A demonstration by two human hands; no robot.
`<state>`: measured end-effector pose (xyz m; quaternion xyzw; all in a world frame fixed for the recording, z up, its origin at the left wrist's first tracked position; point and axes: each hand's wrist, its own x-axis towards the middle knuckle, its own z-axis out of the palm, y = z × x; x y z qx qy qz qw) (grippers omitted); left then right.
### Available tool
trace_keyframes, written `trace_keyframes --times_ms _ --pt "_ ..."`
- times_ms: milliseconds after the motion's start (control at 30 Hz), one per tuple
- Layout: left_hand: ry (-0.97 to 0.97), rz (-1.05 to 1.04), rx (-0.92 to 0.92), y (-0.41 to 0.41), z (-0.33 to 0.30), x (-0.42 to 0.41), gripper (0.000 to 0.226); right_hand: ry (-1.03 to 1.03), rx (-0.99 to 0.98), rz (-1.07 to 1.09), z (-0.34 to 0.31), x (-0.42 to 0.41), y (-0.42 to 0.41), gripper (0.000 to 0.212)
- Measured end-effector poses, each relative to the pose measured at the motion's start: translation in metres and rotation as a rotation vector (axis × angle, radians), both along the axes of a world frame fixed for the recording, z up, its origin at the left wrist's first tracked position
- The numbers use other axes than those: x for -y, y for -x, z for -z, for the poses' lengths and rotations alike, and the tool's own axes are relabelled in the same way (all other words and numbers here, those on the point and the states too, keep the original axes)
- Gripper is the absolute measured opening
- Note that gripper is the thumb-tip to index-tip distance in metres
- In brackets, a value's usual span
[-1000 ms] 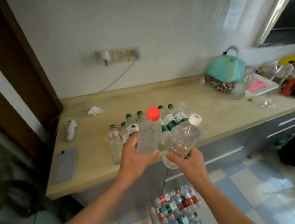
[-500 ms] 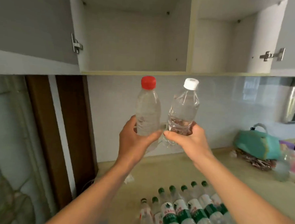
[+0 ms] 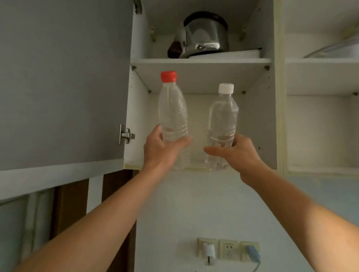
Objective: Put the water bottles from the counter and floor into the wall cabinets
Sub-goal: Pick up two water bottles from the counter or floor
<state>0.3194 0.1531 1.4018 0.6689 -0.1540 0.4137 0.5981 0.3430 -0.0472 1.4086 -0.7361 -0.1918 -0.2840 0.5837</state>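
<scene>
Left hand: the left hand (image 3: 161,150) was wrapped round the lower body of the red-capped bottle (image 3: 172,117), thumb and fingers closed on it.
Right hand: the right hand (image 3: 236,153) was closed round the lower part of the white-capped bottle (image 3: 222,121), its fingers curled across the front.
Bottle position: both bottles were held upright and apart, caps up, in front of the open lower compartment of the wall cabinet (image 3: 199,75), their bases level with the front edge of its floor.
Key relation: the compartment lay straight ahead beyond both bottles; the long axes were near vertical and cleared the shelf above. Neither hand was judged clearly nearer.
Bottle look: both were clear, unlabelled plastic with ribbed lower bodies; fill level could not be told.
Upper shelf: a metal kettle (image 3: 201,36) was seen above.
</scene>
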Motion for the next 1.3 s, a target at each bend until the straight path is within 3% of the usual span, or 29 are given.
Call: trace_keyframes --times_ms 267,400,533,667,800,933,1100,1300 --pt "-0.078 -0.075 -0.122 -0.072 -0.015 0.017 0.049 0.056 -0.067 0.062 -0.014 0.02 -0.066 0.062" --pt "-0.127 -0.04 -0.19 -0.101 -0.022 0.021 0.059 0.167 -0.095 0.054 -0.024 0.03 -0.086 0.056" --pt "-0.191 0.0 -0.285 -0.136 -0.029 0.024 0.046 0.236 -0.141 0.074 -0.028 0.029 -0.11 0.061" --pt "-0.231 0.013 -0.332 -0.174 -0.035 0.023 0.051 0.271 -0.179 0.069 -0.03 0.021 -0.132 0.068" --pt "-0.258 -0.017 -0.365 -0.2 -0.036 0.026 0.059 0.292 -0.165 0.049 -0.032 0.016 -0.152 0.06" --pt "-0.285 -0.036 -0.377 -0.215 -0.037 0.028 0.065 0.34 -0.164 0.071 -0.033 0.014 -0.165 0.046" --pt "-0.319 -0.065 -0.374 -0.215 -0.037 0.028 0.065 0.338 -0.18 0.071 -0.033 0.015 -0.175 0.044" --pt "-0.591 -0.269 -0.479 -0.19 -0.045 0.029 0.069 0.429 -0.218 0.155 -0.036 0.008 -0.162 0.051"
